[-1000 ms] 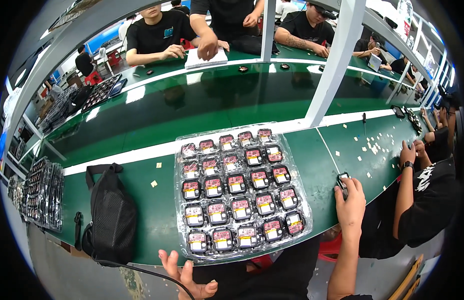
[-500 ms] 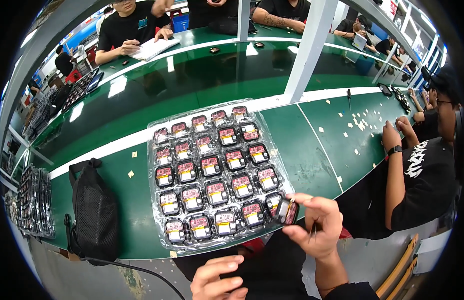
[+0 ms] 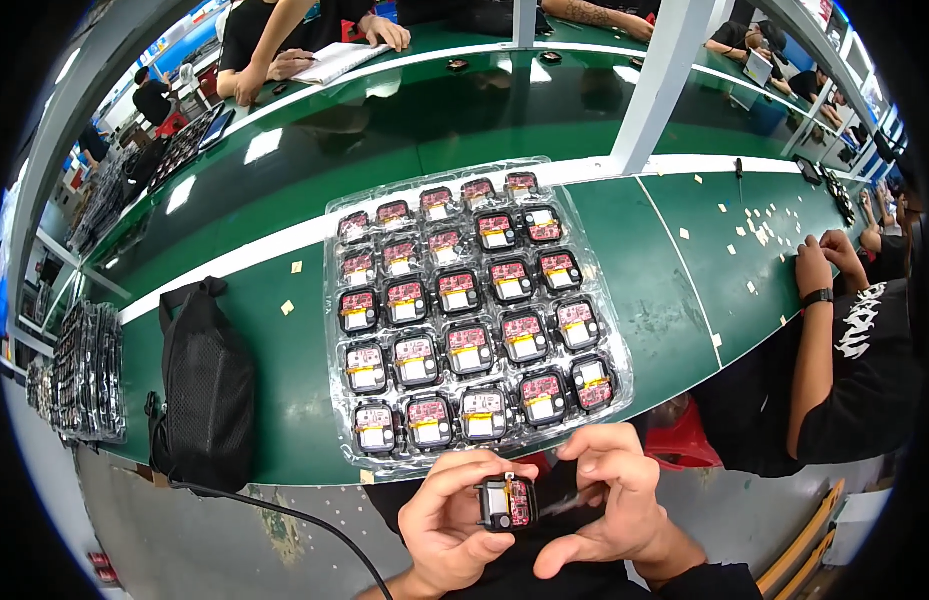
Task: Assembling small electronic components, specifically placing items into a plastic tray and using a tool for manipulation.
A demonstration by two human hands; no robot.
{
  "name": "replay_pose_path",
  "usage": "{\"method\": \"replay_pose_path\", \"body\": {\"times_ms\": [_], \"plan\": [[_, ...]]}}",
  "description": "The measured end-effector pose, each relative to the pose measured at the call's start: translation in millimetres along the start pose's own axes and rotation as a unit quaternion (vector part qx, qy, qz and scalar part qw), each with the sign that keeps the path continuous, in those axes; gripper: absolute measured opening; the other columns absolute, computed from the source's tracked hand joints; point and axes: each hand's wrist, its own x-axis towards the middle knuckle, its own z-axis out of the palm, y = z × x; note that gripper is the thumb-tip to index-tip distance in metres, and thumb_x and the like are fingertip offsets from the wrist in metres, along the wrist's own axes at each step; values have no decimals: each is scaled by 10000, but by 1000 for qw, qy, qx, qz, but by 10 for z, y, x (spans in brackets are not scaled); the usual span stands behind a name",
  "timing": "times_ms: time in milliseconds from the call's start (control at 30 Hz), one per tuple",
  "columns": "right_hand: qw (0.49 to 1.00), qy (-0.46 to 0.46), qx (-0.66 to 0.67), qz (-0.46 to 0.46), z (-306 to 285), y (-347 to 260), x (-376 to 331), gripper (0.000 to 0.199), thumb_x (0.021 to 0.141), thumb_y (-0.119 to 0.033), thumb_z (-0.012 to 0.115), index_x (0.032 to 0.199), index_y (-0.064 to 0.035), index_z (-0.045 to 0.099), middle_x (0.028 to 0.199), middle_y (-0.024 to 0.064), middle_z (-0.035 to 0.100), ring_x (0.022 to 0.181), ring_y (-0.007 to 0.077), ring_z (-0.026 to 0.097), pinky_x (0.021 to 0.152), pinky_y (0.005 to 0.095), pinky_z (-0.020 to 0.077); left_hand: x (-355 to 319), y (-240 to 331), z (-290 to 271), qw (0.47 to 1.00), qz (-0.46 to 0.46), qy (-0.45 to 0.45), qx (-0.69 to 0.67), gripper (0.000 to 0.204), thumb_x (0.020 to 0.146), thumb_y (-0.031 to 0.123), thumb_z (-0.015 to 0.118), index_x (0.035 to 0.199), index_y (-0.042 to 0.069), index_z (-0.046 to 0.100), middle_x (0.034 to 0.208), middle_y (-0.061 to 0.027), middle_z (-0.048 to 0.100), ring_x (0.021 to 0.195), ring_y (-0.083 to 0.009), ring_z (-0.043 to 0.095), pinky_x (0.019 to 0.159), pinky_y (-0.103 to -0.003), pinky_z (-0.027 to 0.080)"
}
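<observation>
My left hand (image 3: pixel 452 522) grips a small square electronic module (image 3: pixel 508 503) by its edges, in front of the table. The module has a black case, a red circuit board and a silver-white block inside. My right hand (image 3: pixel 619 505) is just right of it, thumb and forefinger apart; a thin metal tool (image 3: pixel 564 503), blurred, juts from its curled fingers toward the module. Beyond both hands, a clear plastic tray (image 3: pixel 609 345) on the green table holds rows of similar modules (image 3: pixel 468 347), with red boards, white blocks and yellow strips.
Left of the tray lies a black bag (image 3: pixel 209 385) with a cable, beside stacked plastic trays (image 3: pixel 89 370). A grey post (image 3: pixel 654 90) rises behind the tray. Small pale squares (image 3: pixel 759 228) lie scattered at right, near a co-worker's arm (image 3: pixel 809 350). Others sit across the green surface.
The module has gone from my right hand at the tray's near right corner into my left hand. Both hands are now close together, and the view has shifted.
</observation>
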Motion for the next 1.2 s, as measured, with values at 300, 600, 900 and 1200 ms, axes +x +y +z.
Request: {"method": "replay_pose_path", "body": {"times_ms": [300,600,900,1200], "plan": [[990,40,-124,-47,6,47,57,350,770,-12,844,1092,-7,705,924,106,716,660,197,666,554,306,561,75,22,23,1000,31,5,-1,616,863,131,849,1340,-99,533,1317,-229,547,1197,-392,647,1071,-493,513],[948,68,-273,-150,40,149,69,278,791,-38,814,1059,6,757,883,65,719,543,116,555,466,251,436,78,18,42,1000,18,2,18,623,858,86,847,1348,-125,526,1346,-223,524,1241,-332,615,1071,-436,512],[951,69,-266,-144,70,157,77,255,757,0,802,1009,9,764,838,57,710,527,114,546,458,249,424,62,34,-11,999,-16,-4,36,620,859,77,847,1349,-143,537,1353,-209,521,1241,-283,605,1055,-390,517],[953,69,-261,-137,81,170,45,248,753,-9,815,994,3,755,832,58,709,542,122,573,469,257,445,82,50,13,1000,-13,6,9,618,864,72,841,1355,-144,533,1360,-208,516,1252,-298,603,1065,-402,514]]}}
